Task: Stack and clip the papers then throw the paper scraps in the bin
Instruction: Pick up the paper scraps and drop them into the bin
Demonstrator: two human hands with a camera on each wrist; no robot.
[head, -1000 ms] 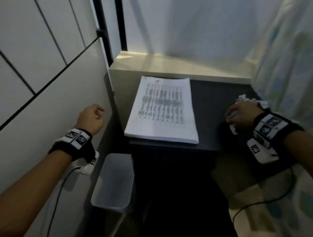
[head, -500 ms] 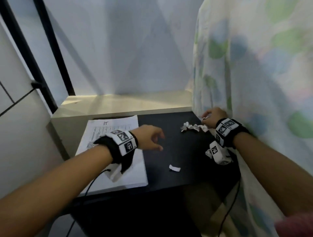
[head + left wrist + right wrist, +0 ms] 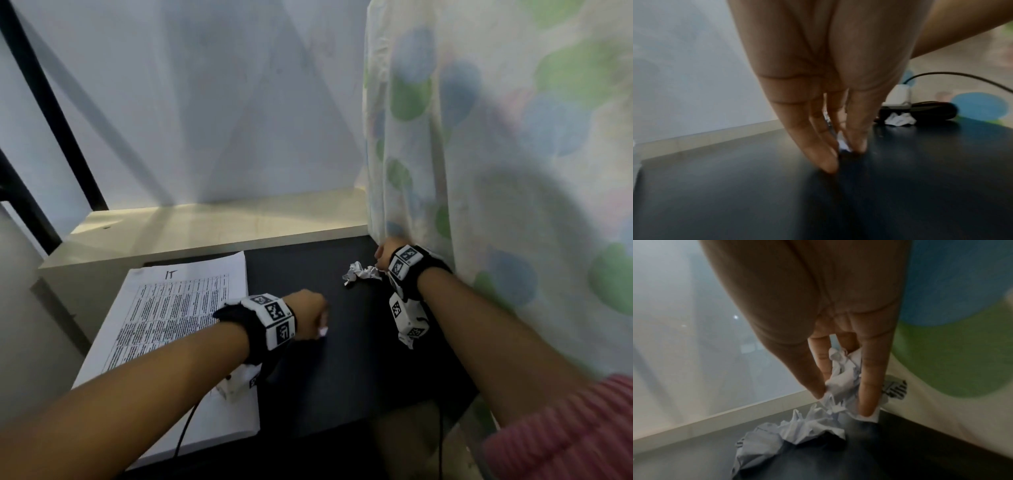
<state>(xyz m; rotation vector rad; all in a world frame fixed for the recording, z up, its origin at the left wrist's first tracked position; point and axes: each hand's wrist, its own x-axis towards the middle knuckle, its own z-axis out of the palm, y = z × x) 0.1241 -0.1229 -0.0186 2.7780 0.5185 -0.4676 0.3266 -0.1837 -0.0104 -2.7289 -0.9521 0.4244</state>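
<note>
A stack of printed papers (image 3: 171, 322) lies on the left part of the black table (image 3: 342, 377). My left hand (image 3: 310, 318) is at the table's middle, fingertips down, pinching a small white paper scrap (image 3: 843, 144) against the surface. My right hand (image 3: 383, 253) is at the far right by the curtain, fingers curled round crumpled paper scraps (image 3: 842, 382). More crumpled paper (image 3: 359, 272) lies on the table just left of that hand. No clip or bin shows in the frames of this moment.
A flowered curtain (image 3: 496, 154) hangs along the table's right side, touching my right wrist. A pale ledge (image 3: 212, 226) runs behind the table under a white wall. Cables (image 3: 185, 435) trail from both wrist cameras over the table's front edge.
My left hand has come down from above the stack onto the small scrap in the table's middle and pinched it. My right hand stays at the crumpled scraps by the curtain.
</note>
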